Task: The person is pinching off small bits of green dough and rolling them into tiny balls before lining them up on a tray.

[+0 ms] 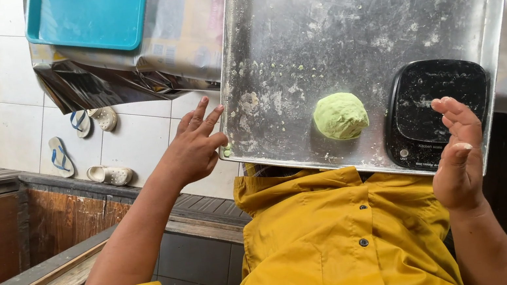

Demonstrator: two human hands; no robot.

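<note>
A green ball of dough (340,116) rests on a floured metal tray (317,28), near its front edge. Right of the dough stands a black kitchen scale (437,111) dusted with flour. My left hand (196,145) hovers at the tray's left front corner, fingers spread, thumb close to the rim, holding nothing. My right hand (458,156) is raised edge-on over the scale's front right corner, fingers straight and apart, empty. Yellow sleeves and a yellow buttoned shirt (339,236) fill the bottom of the view.
A turquoise plastic tray (89,17) lies on a foil-wrapped surface at the upper left. Sandals (60,156) and slippers (111,175) lie on the white tiled floor. A dark wooden ledge (23,195) runs at the left.
</note>
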